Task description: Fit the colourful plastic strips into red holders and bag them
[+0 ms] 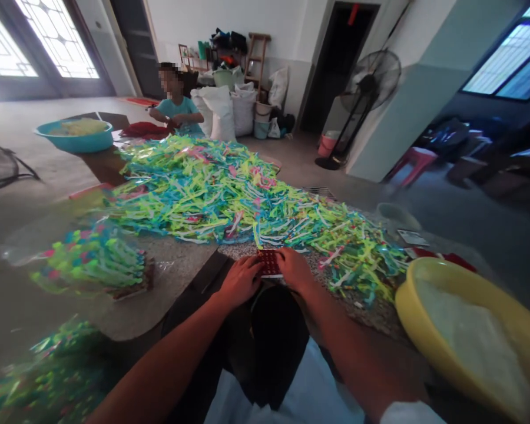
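A small dark red board [271, 262] with a grid of marks and a pale front edge lies between my hands, at the near edge of the stone-patterned tabletop. My left hand [242, 279] holds its left side, fingers bent over the edge. From the right, my right hand [297, 270] grips the other side, its thumb out of sight. Just beyond the board spreads a big heap of thin plastic strips [212, 188] in yellow-green, blue, white and pink. One yellow strip [258, 234] reaches down close to the board's top edge.
A clear bag of similar strips [97, 259] sits at left, with another pile [48, 371] below it. At right stands a yellow basin [406, 294] holding whitish material. Across the table, a person [181, 112] sits near a blue basin [77, 141]. A standing fan [366, 88] is behind.
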Tool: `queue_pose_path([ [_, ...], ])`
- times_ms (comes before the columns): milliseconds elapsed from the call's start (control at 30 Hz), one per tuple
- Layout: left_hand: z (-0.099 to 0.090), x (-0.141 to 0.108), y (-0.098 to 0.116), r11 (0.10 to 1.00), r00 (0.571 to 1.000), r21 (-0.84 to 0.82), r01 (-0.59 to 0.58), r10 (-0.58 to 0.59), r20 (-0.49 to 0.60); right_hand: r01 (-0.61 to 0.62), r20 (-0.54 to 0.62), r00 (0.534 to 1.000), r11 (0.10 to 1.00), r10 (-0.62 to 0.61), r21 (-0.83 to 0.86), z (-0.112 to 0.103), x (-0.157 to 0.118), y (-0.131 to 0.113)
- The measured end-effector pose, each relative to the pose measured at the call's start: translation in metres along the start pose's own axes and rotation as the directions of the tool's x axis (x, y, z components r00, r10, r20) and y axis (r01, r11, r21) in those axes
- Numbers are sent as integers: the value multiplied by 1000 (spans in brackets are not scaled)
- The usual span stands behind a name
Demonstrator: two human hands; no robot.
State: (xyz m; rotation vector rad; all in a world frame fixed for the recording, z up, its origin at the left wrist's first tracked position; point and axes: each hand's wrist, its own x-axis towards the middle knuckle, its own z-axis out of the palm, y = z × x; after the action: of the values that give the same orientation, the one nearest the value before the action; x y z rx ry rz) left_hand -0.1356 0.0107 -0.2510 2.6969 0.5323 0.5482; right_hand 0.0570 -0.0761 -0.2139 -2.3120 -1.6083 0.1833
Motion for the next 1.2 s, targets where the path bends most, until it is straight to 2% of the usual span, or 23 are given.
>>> queue_pose_path([
  [100, 2, -1, -2, 1000, 1000, 20, -3, 4, -13, -214, -18, 977, 969, 213, -121, -13, -12, 35],
  [167, 3, -1, -3, 1000, 1000, 28, 4, -4, -19, -265, 12, 962, 946, 272, -185, -17, -20, 48],
  [300, 5, 0, -5, 998, 999, 54, 21, -19, -32, -147, 114, 979, 972, 170, -186, -11, -30, 48],
  [433, 6, 0, -7, 998, 999, 60, 20, -17, -48, -79, 110, 990, 990, 93, -120, -2, -30, 42],
  [600, 6, -1, -11, 997, 997, 66, 42, -38, -65, 34, 154, 988, 997, -23, -70, -5, -26, 52],
  [667, 6, -1, -12, 996, 997, 75, 55, -50, -67, 9, 138, 990, 997, 1, -76, -8, -24, 56],
  [800, 8, -1, -15, 995, 996, 79, 60, -54, -74, -167, 58, 983, 980, 174, -107, -17, -20, 67],
  [933, 8, -1, -16, 995, 995, 83, 54, -47, -85, -334, -30, 943, 936, 332, -112, -32, -14, 92],
  [1100, 8, 0, -16, 996, 995, 68, 65, -59, -84, -561, -245, 809, 827, 534, -50, -56, 4, 136],
  [1167, 9, 0, -17, 996, 995, 66, 68, -62, -80, -596, -286, 777, 801, 561, -48, -61, 14, 148],
  [1200, 9, 0, -17, 995, 995, 67, 68, -62, -79, -600, -293, 775, 798, 560, -62, -62, 19, 152],
])
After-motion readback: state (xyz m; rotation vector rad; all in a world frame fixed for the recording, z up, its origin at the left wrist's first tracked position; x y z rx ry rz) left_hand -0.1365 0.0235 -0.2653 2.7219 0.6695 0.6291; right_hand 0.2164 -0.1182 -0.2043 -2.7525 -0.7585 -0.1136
